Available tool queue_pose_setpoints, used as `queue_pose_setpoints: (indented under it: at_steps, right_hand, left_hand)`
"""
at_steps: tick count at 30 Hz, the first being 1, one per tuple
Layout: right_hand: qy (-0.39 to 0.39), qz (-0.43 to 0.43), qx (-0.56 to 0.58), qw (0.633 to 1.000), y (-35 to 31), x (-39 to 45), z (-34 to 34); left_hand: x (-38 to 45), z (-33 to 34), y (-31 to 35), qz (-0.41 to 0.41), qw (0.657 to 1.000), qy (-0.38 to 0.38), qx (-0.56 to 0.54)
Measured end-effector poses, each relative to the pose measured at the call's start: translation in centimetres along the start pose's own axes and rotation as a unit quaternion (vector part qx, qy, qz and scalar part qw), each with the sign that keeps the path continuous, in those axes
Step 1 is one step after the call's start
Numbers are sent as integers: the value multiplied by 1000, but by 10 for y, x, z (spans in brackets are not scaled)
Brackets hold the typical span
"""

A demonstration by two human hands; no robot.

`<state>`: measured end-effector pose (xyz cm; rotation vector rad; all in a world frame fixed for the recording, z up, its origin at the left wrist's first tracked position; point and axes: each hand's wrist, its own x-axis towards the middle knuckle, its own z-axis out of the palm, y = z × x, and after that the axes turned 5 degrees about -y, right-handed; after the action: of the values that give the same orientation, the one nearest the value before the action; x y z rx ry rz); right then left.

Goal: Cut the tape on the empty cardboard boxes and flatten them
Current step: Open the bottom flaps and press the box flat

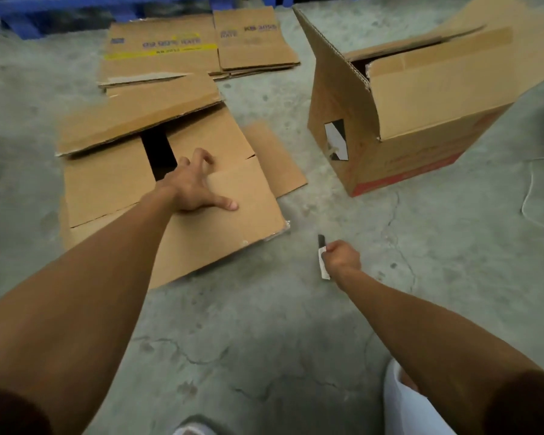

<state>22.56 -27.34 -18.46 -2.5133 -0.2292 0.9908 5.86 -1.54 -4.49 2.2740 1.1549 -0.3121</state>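
A flattened brown cardboard box (pixel 220 221) lies on the concrete floor at left centre, its flaps spread and a dark gap showing between them. My left hand (pixel 195 186) presses down on it with spread fingers, thumb pointing right. My right hand (pixel 341 257) hovers above the bare floor to the right of that box and grips a small knife (pixel 322 259), dark blade pointing up. An upright cardboard box (pixel 421 120) with raised top flaps, tape strips and a red band stands at the right.
Printed flattened boxes (pixel 170 48) lie stacked at the back. Blue pallets (pixel 44 14) line the far edge. A thin white cord (pixel 531 196) trails on the floor at far right. My white-clad knee (pixel 402 403) shows at the bottom.
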Motion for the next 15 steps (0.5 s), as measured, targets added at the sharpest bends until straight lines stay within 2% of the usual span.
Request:
queue_pose_setpoints:
  at_steps: [3,6,8,11,13,15]
  right_hand:
    - [-9,-22,-67,997,0,2,-4]
    - [-55,-35,-126,990,-39,9,-8]
    - [-80,-101,-85,988,-89,6,-14]
    - [-119,-189,80,971,-166,-5,-22]
    - [-150,-252,83,953,-202,-16,-24]
    - [-179,-291,-11,940,-228,-35,-30]
  left_hand:
    - [-7,-1,-4,-8,1000,25,-9]
    - [-9,-6,-11,-23,994,60,-88]
    - [-8,-10,-16,-42,985,85,-147]
    - [-12,-14,-16,-82,972,95,-199]
    - [-18,-11,-17,-122,969,67,-203]
    - [-23,-9,-29,-150,951,-3,-270]
